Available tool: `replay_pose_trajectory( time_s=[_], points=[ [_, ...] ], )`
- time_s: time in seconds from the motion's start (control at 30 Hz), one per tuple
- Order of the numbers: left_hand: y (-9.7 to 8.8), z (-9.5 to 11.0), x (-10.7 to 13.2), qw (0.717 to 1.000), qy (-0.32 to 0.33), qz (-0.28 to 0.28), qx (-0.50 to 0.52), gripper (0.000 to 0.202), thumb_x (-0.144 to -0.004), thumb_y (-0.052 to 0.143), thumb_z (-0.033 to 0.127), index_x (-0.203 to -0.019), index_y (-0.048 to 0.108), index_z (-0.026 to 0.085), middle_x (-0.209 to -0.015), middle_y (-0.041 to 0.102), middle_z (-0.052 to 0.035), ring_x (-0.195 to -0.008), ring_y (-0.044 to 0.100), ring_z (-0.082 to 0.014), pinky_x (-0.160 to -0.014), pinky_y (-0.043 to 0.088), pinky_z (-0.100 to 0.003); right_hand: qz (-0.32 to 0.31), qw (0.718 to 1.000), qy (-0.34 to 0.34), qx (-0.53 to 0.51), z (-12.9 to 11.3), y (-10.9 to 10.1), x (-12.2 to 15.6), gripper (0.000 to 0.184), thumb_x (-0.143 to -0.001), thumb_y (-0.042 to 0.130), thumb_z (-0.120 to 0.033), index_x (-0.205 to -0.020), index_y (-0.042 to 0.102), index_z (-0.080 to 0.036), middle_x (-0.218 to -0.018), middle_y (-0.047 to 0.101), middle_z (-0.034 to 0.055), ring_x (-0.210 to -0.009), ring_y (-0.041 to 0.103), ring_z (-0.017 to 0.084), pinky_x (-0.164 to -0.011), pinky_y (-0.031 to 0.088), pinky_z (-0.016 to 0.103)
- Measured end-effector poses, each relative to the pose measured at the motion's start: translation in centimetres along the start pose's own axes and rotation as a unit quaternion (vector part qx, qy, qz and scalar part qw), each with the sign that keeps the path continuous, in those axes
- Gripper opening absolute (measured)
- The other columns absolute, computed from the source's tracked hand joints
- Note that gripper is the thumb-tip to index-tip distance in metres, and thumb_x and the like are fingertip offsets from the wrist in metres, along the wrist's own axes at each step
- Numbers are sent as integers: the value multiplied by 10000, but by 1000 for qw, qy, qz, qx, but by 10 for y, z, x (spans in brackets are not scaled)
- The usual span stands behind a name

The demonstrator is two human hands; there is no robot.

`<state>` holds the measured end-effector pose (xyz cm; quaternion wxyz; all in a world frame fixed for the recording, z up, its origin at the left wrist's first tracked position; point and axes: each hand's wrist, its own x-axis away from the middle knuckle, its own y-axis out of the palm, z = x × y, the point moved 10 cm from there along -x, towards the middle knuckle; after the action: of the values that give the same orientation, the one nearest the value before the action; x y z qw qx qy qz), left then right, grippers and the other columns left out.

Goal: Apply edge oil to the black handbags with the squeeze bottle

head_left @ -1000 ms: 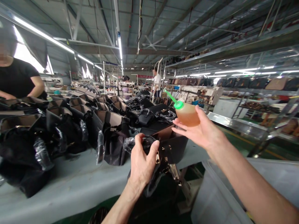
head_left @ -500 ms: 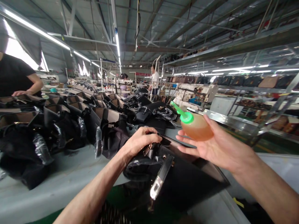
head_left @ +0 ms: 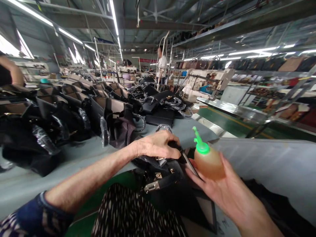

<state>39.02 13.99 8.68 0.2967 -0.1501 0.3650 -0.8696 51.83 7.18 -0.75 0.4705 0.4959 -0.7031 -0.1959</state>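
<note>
Squeeze bottle (head_left: 208,163) of amber liquid with a green spout sits in the right hand (head_left: 222,194), its fingers (head_left: 197,180) curled around the bottle. The left hand (head_left: 156,144) grips a black handbag (head_left: 168,194) at the near edge of the desk (head_left: 74,158), fingers (head_left: 172,153) pressed together on the bag's rim, above a metal buckle (head_left: 151,187). More black handbags (head_left: 61,115) stand in rows along the desk.

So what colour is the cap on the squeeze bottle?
The cap is bright green, best seen in the head view.
</note>
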Motion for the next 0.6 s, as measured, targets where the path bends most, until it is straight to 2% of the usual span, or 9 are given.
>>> replay_pose_trajectory(
  time_s=[0.1, 0.17, 0.23, 0.37, 0.47, 0.6],
  points=[
    [-4, 17, 6, 978, 43, 80, -187, 483, -738, 576, 594, -967, 582, 169, -820, 633, -52, -735, 610, -226, -644, 451, -309, 10, 999, 2, -47, 7, -8, 1, 259, -961, 511, -346, -1108, 608, -157, -1073, 643, 163, -957, 631, 332, -813, 516, 570],
    [-2, 21, 9, 962, 36, 99, -251, 669, -677, 544, 749, -991, 545, 158, -868, 627, -76, -763, 624, -270, -659, 466, -353, 13, 998, 1, -69, 10, -9, 4, 256, -967, 494, -351, -1108, 610, -172, -1065, 648, 145, -935, 638, 327, -800, 524, 570],
    [0, 22, 12, 954, 18, 105, -281, 733, -658, 501, 808, -991, 521, 155, -901, 615, -88, -765, 631, -292, -648, 476, -375, 12, 997, -2, -80, 11, -7, 7, 245, -967, 494, -335, -1125, 607, -185, -1079, 645, 128, -937, 637, 327, -802, 525, 576],
    [0, 18, 14, 947, -52, 105, -299, 743, -692, 451, 808, -1054, 493, 161, -976, 593, -118, -849, 632, -336, -693, 490, -418, -10, 996, -3, -90, 12, 0, 13, 273, -959, 513, -297, -1200, 566, -182, -1146, 615, 130, -1004, 610, 329, -837, 517, 565],
    [-3, 16, 15, 945, -100, 116, -289, 692, -741, 432, 756, -1094, 476, 163, -1008, 590, -135, -914, 622, -358, -758, 486, -454, -9, 995, -17, -95, 10, 4, 15, 290, -963, 509, -316, -1216, 554, -181, -1117, 624, 140, -1007, 612, 321, -832, 523, 560],
    [-4, 13, 14, 950, -140, 91, -264, 624, -707, 570, 606, -1111, 463, 143, -1033, 598, -158, -964, 603, -383, -799, 478, -479, 6, 994, -16, -106, 12, 6, 16, 340, -952, 530, -370, -1214, 548, -154, -1102, 615, 183, -1030, 602, 342, -834, 514, 583]
  ],
)
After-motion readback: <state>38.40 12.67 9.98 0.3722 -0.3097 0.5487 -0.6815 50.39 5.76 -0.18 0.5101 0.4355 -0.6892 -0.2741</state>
